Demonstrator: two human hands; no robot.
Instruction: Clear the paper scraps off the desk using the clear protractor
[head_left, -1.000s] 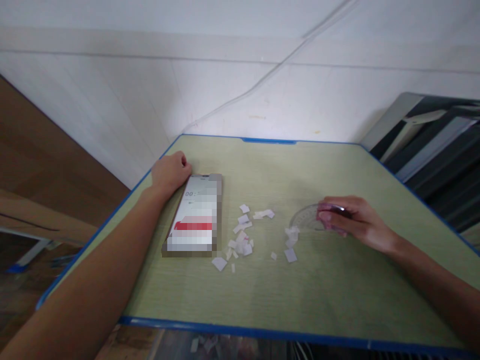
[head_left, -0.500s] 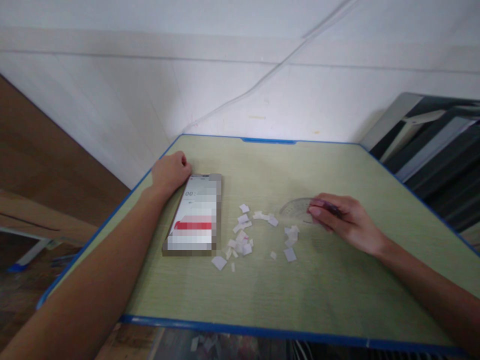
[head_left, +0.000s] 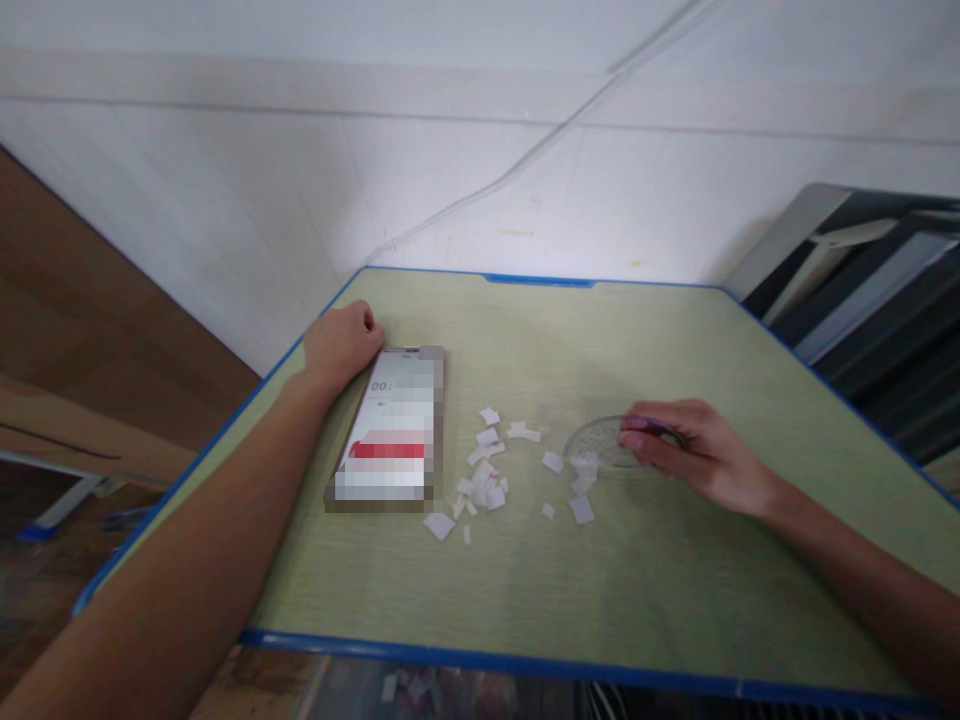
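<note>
My right hand (head_left: 686, 445) pinches a clear plastic protractor (head_left: 596, 442) by its right end, low over the table. The protractor's left part reaches over or beside some white paper scraps (head_left: 585, 470); whether it touches them I cannot tell. More torn scraps, such as a loose piece (head_left: 553, 462) and a small cluster (head_left: 486, 485), lie to its left. My left hand (head_left: 349, 335) rests on the table's far left, fingers curled in; what they hold, if anything, is hidden. Just beside it lies a phone (head_left: 397, 400) with its lit screen partly blurred out.
The pale green table (head_left: 600, 590) has a blue edge and stands against a white wall (head_left: 450, 170) with a cable (head_left: 517, 165) running across it. Dark panels (head_left: 885, 290) lean at the right. Below the front edge more paper bits (head_left: 412, 690) show.
My right hand has brought the protractor slightly toward me. One scrap near its left end has shifted toward me, away from the strip of pieces beside it. My left hand stays put.
</note>
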